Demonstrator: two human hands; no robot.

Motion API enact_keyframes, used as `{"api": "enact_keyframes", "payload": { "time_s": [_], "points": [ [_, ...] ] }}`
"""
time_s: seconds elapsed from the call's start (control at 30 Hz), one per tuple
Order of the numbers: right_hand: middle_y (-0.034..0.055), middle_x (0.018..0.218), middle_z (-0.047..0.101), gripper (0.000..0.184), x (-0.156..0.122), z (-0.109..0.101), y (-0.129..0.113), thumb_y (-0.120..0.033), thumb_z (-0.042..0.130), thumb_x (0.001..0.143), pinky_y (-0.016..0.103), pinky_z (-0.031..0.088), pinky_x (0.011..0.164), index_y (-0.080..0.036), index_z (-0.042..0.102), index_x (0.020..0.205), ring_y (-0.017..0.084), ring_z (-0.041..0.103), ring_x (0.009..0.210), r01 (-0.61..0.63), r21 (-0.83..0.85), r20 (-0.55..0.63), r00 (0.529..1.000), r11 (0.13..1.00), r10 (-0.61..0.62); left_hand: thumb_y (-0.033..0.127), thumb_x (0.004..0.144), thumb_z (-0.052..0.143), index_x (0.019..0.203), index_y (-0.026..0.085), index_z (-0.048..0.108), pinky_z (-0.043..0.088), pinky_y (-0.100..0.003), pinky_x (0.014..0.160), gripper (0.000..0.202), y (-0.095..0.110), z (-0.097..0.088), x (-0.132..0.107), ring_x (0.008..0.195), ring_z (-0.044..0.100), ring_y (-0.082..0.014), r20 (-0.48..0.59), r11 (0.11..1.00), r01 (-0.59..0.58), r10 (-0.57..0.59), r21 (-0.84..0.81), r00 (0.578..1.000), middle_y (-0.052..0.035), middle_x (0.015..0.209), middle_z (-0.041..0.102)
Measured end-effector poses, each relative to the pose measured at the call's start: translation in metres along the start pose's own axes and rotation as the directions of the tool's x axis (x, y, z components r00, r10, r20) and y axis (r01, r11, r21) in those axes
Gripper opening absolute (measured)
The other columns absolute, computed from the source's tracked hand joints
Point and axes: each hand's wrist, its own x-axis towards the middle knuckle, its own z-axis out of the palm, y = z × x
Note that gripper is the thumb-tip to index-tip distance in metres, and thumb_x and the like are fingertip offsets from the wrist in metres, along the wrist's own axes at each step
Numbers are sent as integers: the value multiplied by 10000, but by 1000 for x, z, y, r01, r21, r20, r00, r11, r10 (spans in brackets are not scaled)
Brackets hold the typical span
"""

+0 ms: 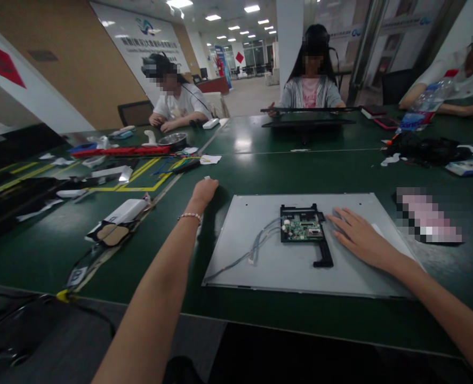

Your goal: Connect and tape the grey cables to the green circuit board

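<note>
A flat grey metal panel (236,240), apparently the back of a display, lies on the green table in front of me. On it sits a black plastic bracket (325,252) around a green circuit board (300,228). Thin grey cables (256,244) run from the board to the panel's lower left corner. My right hand (354,234) rests flat on the panel, fingers stretched toward the bracket. Beyond the panel's upper left corner, my left hand (205,192) is closed; a small white bit shows at its far side, too little to name.
A pinkish phone-shaped object (430,216) lies right of the panel. At left are a white battery-like pack (120,221) and red strips (132,151). A bottle (424,106) stands at the far right. Across the table, a person holds a black frame (308,122); two others sit nearby.
</note>
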Motion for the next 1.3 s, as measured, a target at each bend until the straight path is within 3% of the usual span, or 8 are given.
{"api": "enact_keyframes", "payload": {
  "time_s": [0.27,0.5,0.73,0.93,1.13,1.3],
  "points": [
    [91,1560,368,527,1,4,2,-468,334,995,534,344,1132,-268,405,1477,309,307,1442,5,-1,-12,1000,1000,-5,93,906,365,1076,89,694,459,-317,869,371,0,-2,4,1048,642,-268,-17,999,49,-49,5,999,-217,1123,676],
    [93,1553,382,527,0,5,1,-458,353,988,523,336,1139,-257,413,1471,310,312,1439,2,-11,-15,1000,1000,-2,257,916,448,1074,83,697,469,-309,870,342,-7,-6,4,1015,643,-269,2,997,75,-75,-8,997,-202,1095,693],
    [87,1550,387,522,0,2,-3,-455,350,988,516,349,1135,-262,419,1468,304,316,1438,-10,-10,-21,1000,1000,10,124,885,400,1042,56,708,485,-331,820,353,1,-9,1,981,659,-285,-17,991,133,-133,-18,991,-238,1047,695],
    [103,1552,379,526,1,2,-2,-441,347,990,523,335,1142,-233,430,1465,313,309,1440,-15,-14,4,1000,1000,15,104,893,388,1052,67,706,482,-345,790,357,11,-15,-7,991,663,-305,-36,992,125,-126,-28,991,-235,1055,695],
    [103,1558,368,523,0,2,-1,-444,348,991,520,336,1139,-245,417,1469,312,303,1443,-7,-21,5,1000,1000,8,105,934,357,1046,104,679,472,-345,774,341,52,-38,-38,994,658,-296,-82,1000,-17,17,1,996,-188,1057,688],
    [119,1554,371,534,0,0,-2,-461,328,996,522,334,1137,-231,417,1469,313,295,1446,-10,-21,21,1000,1000,11,40,911,381,1027,109,656,460,-354,731,307,109,-58,-91,921,665,-281,-188,947,-319,321,45,928,-169,970,684]
  ]
}}
